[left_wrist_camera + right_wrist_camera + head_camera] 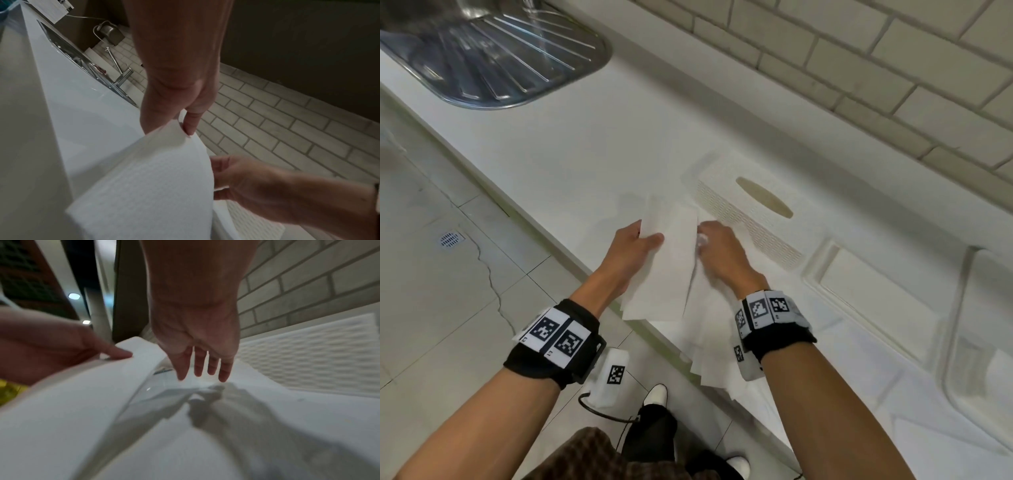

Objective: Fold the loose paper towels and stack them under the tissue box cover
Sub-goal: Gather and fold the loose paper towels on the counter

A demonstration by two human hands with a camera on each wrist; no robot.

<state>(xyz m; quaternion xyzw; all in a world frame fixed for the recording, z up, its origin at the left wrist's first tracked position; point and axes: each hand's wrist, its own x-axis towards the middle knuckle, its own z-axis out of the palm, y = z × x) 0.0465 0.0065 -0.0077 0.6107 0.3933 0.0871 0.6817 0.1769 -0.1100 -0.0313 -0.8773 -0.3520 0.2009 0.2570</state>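
Note:
My left hand [650, 238] pinches the top edge of a folded white paper towel [667, 267] and holds it just above the counter; the left wrist view shows the thumb and fingers of my left hand [183, 125] on that paper towel [154, 178]. My right hand [703, 236] is beside it with straight fingers [203, 368] pointing down at the loose towels [709, 342], which fan out over the counter's front edge. I cannot tell whether they touch. The white tissue box cover [750, 205], with an oval slot, stands just behind both hands.
A steel sink drainboard [493, 54] lies at the far left of the white counter [585, 154]. A brick wall [859, 68] runs behind. White moulded trays [876, 301] sit to the right of the cover. The tiled floor [431, 291] is on the left.

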